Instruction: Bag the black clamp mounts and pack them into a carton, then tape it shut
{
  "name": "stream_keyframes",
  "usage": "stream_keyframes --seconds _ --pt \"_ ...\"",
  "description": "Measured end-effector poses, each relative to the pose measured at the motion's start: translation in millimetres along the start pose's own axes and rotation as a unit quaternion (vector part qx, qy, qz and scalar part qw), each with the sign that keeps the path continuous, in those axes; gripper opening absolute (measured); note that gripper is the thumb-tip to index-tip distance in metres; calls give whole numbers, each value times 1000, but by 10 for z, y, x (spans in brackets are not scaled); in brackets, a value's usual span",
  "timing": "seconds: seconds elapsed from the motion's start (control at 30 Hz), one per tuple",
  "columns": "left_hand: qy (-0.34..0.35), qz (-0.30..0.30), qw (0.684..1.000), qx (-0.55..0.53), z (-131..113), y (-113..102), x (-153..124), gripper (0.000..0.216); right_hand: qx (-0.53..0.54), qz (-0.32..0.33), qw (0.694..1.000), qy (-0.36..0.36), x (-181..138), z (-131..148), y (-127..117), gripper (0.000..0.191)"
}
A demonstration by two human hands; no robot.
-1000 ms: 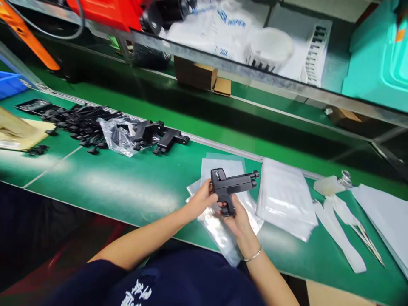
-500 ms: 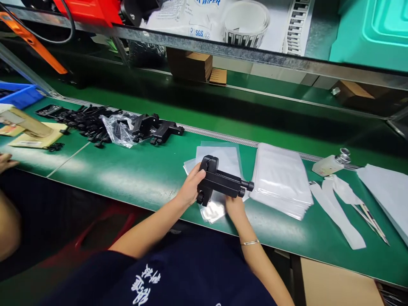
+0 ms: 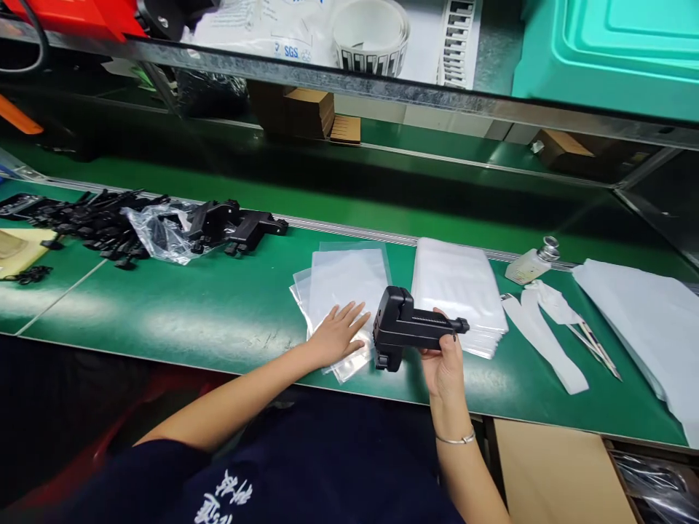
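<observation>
My right hand (image 3: 445, 364) grips a black plastic clamp-like bracket (image 3: 409, 327) by its right end, holding it above the front of the bench. A knob sticks out at that end, and a thick block forms the left end. To the left, my left hand (image 3: 339, 335) lies with fingers spread on a few loose clear plastic bags (image 3: 346, 276). Just right of these bags, partly behind the bracket, is a thick stack of clear plastic bags (image 3: 456, 280).
Black brackets (image 3: 254, 229) and a heap of black parts (image 3: 103, 222) lie at the left back. Rightward are a small bottle (image 3: 528, 268), white strips (image 3: 557, 349), tweezers (image 3: 593, 349) and white sheets (image 3: 644, 313). A metal shelf edge (image 3: 306, 73) crosses above the bench.
My left hand has let go of the black bracket and moved down onto the loose bags. My right hand now holds the bracket alone, farther right. The view has shifted right.
</observation>
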State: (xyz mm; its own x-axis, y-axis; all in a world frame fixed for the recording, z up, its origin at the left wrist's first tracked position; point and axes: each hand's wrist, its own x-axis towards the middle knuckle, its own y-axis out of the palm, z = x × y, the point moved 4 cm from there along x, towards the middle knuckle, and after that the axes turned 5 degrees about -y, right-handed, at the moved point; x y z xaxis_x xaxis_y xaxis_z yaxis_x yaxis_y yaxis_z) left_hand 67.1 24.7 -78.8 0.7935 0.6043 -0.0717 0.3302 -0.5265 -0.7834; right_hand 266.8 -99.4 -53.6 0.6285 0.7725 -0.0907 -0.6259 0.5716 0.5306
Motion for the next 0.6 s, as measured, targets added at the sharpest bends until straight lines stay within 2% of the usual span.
stream_keyframes --seconds 0.07,0.13,0.2,0.27,0.33,0.4,0.5,0.6 --pt "28 89 992 83 191 -55 13 65 4 7 999 -34 -11 90 -63 61" --pt "50 126 987 89 281 -214 1 62 3 17 998 -63 -19 144 -100 65" --pt "45 75 996 27 217 -424 -24 62 -9 27 996 -83 -28 145 -100 68" --pt "54 -5 994 -98 0 -567 -73 72 -26 35 995 -94 -49 88 -61 71" --pt "75 -52 971 -220 -274 -586 -117 88 -38 50 994 -93 -87 -9 7 73" --pt "67 -80 951 -292 -469 -533 -128 93 -50 83 992 -75 -126 -108 76 74" --pt "-3 -152 925 -349 -488 -496 -125 80 -118 156 980 -35 -135 -152 117 74" --pt "-48 -191 909 -366 -366 -522 -164 70 -184 159 970 -4 -44 -44 62 65"
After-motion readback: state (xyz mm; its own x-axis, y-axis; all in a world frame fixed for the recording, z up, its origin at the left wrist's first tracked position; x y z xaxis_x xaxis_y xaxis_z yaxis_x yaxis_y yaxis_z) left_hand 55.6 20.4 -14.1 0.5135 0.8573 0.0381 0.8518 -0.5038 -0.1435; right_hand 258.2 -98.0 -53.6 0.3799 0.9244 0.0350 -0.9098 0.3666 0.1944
